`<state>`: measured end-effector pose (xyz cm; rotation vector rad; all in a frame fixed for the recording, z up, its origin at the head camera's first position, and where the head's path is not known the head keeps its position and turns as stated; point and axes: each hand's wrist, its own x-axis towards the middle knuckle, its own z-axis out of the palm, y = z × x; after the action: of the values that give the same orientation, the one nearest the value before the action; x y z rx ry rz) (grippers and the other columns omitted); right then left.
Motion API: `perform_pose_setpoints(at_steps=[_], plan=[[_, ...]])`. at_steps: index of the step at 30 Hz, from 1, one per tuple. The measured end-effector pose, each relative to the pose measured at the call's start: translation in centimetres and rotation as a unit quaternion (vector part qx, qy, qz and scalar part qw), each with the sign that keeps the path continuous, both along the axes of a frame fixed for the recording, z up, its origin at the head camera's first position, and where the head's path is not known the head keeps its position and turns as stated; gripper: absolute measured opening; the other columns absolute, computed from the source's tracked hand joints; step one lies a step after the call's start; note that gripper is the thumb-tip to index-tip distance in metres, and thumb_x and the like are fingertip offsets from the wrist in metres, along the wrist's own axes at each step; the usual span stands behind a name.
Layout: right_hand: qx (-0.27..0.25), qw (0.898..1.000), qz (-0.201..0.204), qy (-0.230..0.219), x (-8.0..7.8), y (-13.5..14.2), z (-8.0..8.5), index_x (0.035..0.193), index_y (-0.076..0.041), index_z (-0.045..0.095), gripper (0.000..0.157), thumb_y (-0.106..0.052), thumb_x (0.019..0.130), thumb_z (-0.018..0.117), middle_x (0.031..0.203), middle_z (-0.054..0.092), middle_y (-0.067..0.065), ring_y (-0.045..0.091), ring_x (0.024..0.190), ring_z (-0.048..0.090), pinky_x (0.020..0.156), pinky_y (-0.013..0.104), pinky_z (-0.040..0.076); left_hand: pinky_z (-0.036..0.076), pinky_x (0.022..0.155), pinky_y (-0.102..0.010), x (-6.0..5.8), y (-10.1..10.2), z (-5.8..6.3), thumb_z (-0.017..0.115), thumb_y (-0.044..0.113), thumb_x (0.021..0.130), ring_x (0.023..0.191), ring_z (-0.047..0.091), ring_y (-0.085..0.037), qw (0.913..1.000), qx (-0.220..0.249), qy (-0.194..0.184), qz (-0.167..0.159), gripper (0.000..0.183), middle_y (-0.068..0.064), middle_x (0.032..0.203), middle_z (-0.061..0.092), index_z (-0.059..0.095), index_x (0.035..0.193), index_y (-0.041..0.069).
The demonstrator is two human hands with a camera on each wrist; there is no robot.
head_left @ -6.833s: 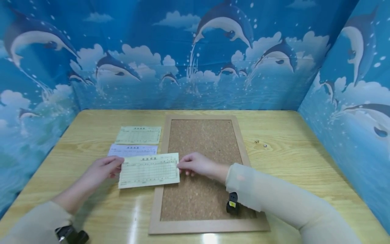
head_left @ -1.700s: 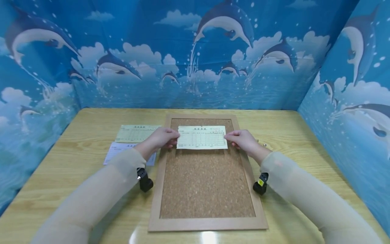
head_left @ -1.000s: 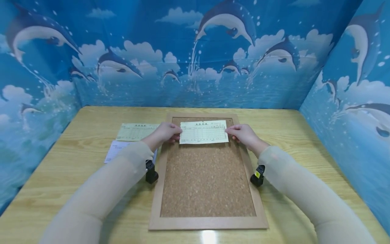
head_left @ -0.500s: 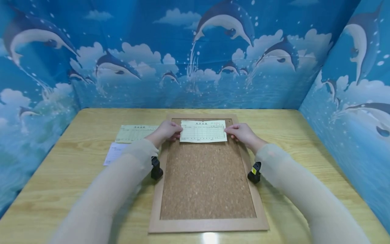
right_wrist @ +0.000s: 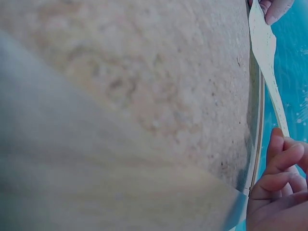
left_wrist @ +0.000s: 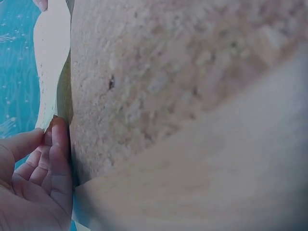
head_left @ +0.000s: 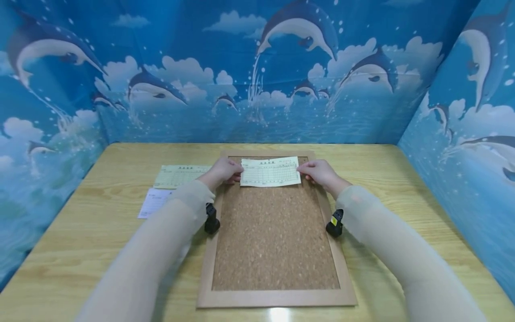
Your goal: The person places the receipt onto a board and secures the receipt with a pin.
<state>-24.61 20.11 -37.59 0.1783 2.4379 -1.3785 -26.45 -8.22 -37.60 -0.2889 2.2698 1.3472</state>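
A pale green printed form slip (head_left: 270,172) is stretched between both hands over the top of a framed cork board (head_left: 275,241). My left hand (head_left: 223,171) pinches its left edge between thumb and fingers, and my right hand (head_left: 322,174) pinches the right edge. In the left wrist view the slip (left_wrist: 50,62) bends in a slight wave beside the cork, the left hand (left_wrist: 41,178) at its near end. From the right wrist, the slip (right_wrist: 266,57) runs up from the right hand (right_wrist: 281,187) toward the other hand. Whether it touches the cork, I cannot tell.
Left of the board, another green slip (head_left: 177,176) lies on the wooden table (head_left: 100,214). Below it is a white-lilac slip (head_left: 153,202), partly covered by the left sleeve. A dolphin-printed curtain (head_left: 201,67) encloses the table's back and sides.
Both hands carried the green slip from the left side, over the lilac slip, to the board's top. Lately it has crept slightly upward. The small metal pieces at right are now hidden.
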Motion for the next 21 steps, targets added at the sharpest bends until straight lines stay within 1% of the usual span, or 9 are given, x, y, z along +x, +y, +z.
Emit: perform_pose_setpoints(at_steps=[5,9,14,17,21], plan=[[0.0,1.0,-0.005,-0.003,-0.09,0.04,-0.15,0.115,0.001,0.062,0.034,-0.025,0.094,0.057,0.071,0.055,-0.004,0.006,0.06,0.047,0.059,0.022,0.042,0.048,0.061,-0.027,-0.02,0.23,-0.04,0.054,0.018,0.095,0.07,0.062,-0.013,1.0,-0.007,-0.005,-0.004,0.023,-0.01,0.098,0.065,0.064,0.11,0.003],[0.001,1.0,-0.011,-0.008,-0.1,0.0,-0.29,0.118,0.0,0.061,0.034,-0.025,0.095,0.055,0.072,0.056,-0.004,0.007,0.061,0.047,0.059,0.023,0.041,0.046,0.06,-0.027,-0.04,0.4,-0.02,0.054,0.018,0.095,0.067,0.061,-0.011,0.9999,-0.015,-0.005,0.0,0.022,-0.009,0.098,0.065,0.063,0.11,0.003],[-0.004,1.0,-0.019,-0.011,-0.2,-0.06,-0.28,0.116,-0.001,0.062,0.031,-0.023,0.097,0.052,0.074,0.056,-0.002,0.009,0.062,0.047,0.058,0.023,0.04,0.045,0.055,-0.025,-0.19,0.65,0.12,0.055,0.016,0.095,0.061,0.059,-0.009,0.9998,-0.017,0.008,0.009,0.019,-0.008,0.089,0.064,0.062,0.105,0.001],[-0.004,1.0,-0.013,-0.01,-0.23,-0.08,-0.15,0.115,0.0,0.062,0.032,-0.024,0.097,0.051,0.077,0.057,0.0,0.011,0.063,0.047,0.058,0.023,0.04,0.045,0.053,-0.024,-0.33,0.73,0.18,0.055,0.015,0.095,0.057,0.058,-0.009,0.9996,-0.018,0.017,0.013,0.018,-0.006,0.082,0.063,0.063,0.1,0.0],[0.0,1.0,-0.006,-0.019,-0.11,0.01,0.0,0.116,0.0,0.061,0.033,-0.024,0.097,0.05,0.078,0.057,0.0,0.011,0.064,0.047,0.058,0.024,0.04,0.046,0.051,-0.025,-0.45,0.83,0.25,0.055,0.016,0.094,0.055,0.058,-0.01,0.9994,-0.025,0.021,0.008,0.018,-0.005,0.076,0.063,0.064,0.086,0.002]])
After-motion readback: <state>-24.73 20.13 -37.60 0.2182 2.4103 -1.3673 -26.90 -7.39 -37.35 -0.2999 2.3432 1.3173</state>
